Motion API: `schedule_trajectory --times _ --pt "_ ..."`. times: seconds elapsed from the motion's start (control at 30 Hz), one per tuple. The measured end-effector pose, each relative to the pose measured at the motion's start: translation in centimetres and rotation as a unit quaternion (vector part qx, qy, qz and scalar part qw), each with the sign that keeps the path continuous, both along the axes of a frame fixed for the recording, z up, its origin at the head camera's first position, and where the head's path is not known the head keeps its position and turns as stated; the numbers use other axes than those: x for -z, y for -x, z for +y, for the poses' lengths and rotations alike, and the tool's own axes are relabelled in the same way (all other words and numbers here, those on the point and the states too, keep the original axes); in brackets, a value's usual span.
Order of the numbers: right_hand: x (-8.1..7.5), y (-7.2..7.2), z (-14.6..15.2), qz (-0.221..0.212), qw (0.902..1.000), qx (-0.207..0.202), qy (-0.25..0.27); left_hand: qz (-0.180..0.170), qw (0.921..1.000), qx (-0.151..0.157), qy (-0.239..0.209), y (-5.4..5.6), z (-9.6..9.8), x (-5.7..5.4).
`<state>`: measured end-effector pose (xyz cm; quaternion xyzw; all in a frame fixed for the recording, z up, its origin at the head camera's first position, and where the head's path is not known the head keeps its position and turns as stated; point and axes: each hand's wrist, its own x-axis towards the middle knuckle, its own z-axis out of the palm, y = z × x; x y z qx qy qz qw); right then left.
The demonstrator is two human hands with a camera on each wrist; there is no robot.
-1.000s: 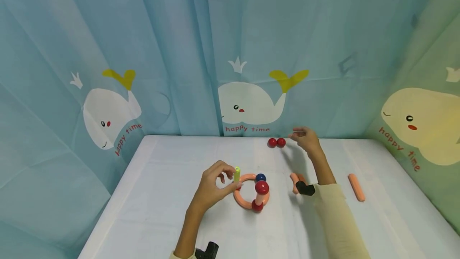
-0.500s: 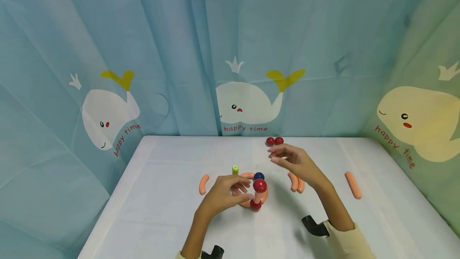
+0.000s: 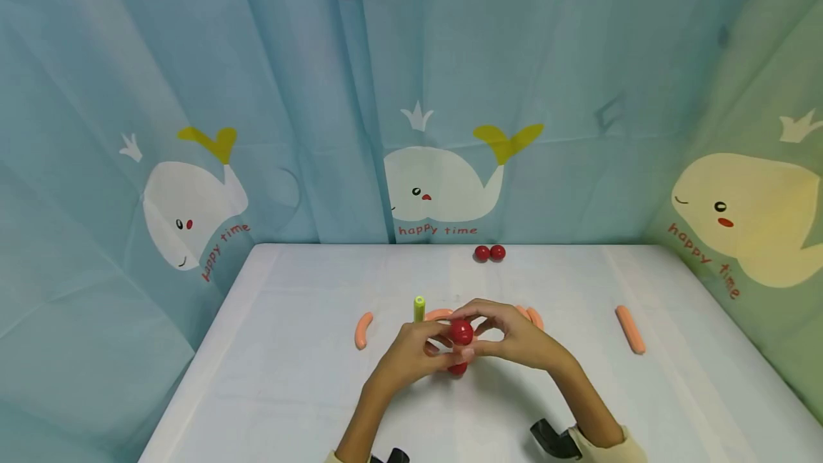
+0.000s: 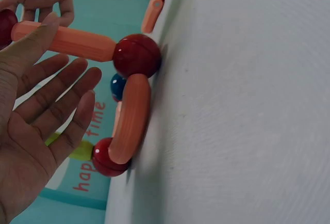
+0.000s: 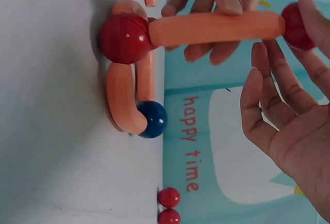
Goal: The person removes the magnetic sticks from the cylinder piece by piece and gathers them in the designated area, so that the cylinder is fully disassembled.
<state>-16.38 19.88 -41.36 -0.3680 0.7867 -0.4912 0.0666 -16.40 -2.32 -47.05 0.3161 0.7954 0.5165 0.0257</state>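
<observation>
Nearest you, your left hand [image 3: 411, 359] has its thumb and fingers around the upright orange rod [image 5: 219, 28], while your right hand [image 3: 517, 338] pinches the red ball [image 3: 461, 332] on top of it. Just below both hands, that rod's foot meets a lower red ball [image 5: 124, 38], part of a ring of curved orange pieces [image 4: 131, 118] on the worktop [image 3: 289, 377]. Left of your left hand lies a loose curved piece [image 3: 363, 331]; well to the right of your right hand, a straight orange rod [image 3: 631, 330]. A yellow-green rod [image 3: 419, 309] stands just beyond your left hand. Past your right hand, partly hidden by it, sit two curved pieces [image 3: 535, 318]. The ring's blue ball [image 5: 153, 119] also lies beyond your hands. Farther out, two red balls [image 3: 490, 254] touch near the worktop's back edge, before the whale-print curtain [image 3: 444, 184].
</observation>
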Motion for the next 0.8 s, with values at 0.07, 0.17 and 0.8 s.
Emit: schedule_trajectory --times 0.07,0.17,0.8 --pt "0.20 -0.04 -0.19 0.006 1.0000 0.000 0.003 0.010 0.9999 -0.004 0.004 -0.03 0.15 0.15" --pt "0.47 -0.08 -0.31 0.015 0.9998 -0.001 0.015 0.020 0.9997 -0.007 0.007 -0.08 0.32 0.27" --pt "0.03 -0.16 -0.35 0.041 0.9985 0.017 0.031 0.116 0.9926 -0.019 0.030 -0.08 0.57 0.51"
